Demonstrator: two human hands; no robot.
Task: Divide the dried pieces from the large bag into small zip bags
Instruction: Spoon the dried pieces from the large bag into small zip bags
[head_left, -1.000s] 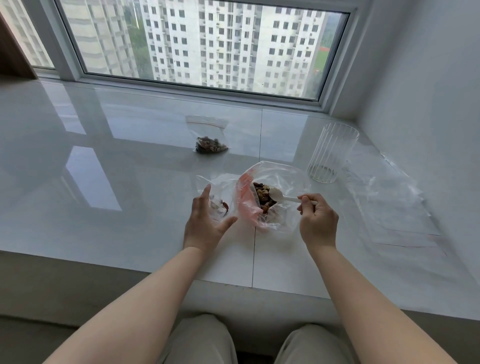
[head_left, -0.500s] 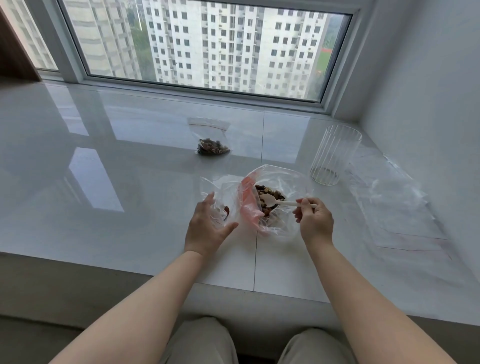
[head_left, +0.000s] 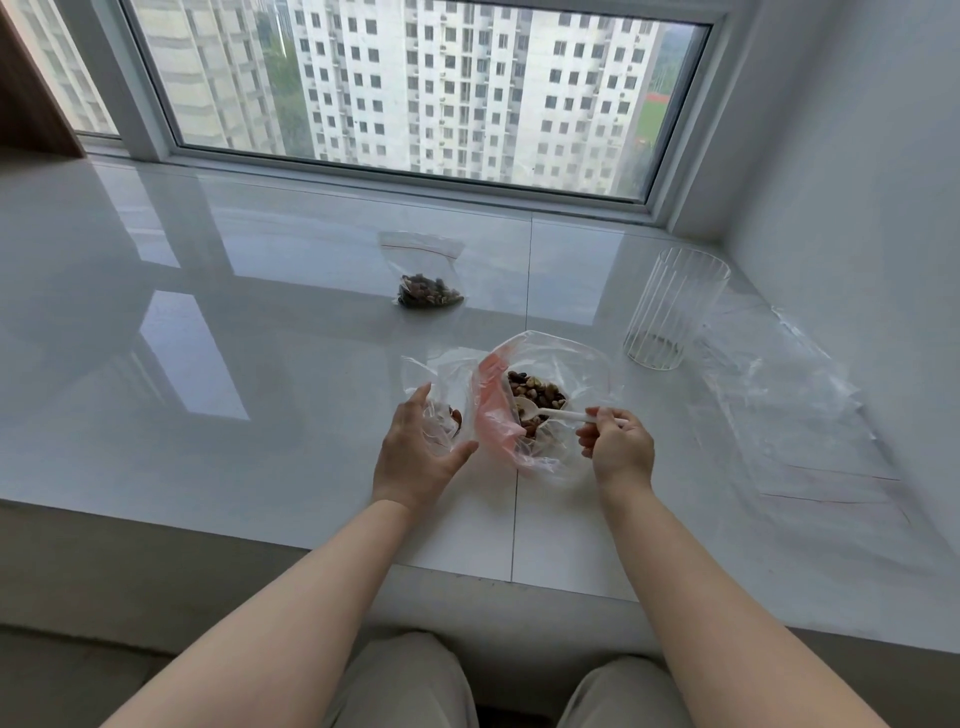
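**Spoon drawn back toward bag mouth; scooping under way**

Since the frame a second ago, the white spoon (head_left: 550, 413) has pulled back from deep among the dried pieces (head_left: 535, 396), its bowl now near the large bag's (head_left: 571, 364) red-edged mouth.

Surface and room: a glossy white tiled ledge (head_left: 208, 364) serves as the desk, set beneath a wide window (head_left: 415, 88) facing tower blocks, with a white wall (head_left: 857, 182) closing the right side.

Count: one large bag, lying open with pieces inside. One small zip bag (head_left: 441, 400) held at its left, a few pieces in it. One filled zip bag (head_left: 426, 270) lying farther back, well apart. One ribbed clear glass (head_left: 670, 312) upright at right. Flat clear bags (head_left: 789, 405) lie beyond the glass; their number cannot be told, being transparent and overlapping.

Hands: the left hand (head_left: 415, 452) is half open, fingers and thumb cupped around the small zip bag. The right hand (head_left: 618, 441) pinches the spoon handle between its fingertips.

Edges and room: the ledge's front edge runs just below the wrists. Open surface spreads wide to the left; the right side is crowded by glass, bags and wall.
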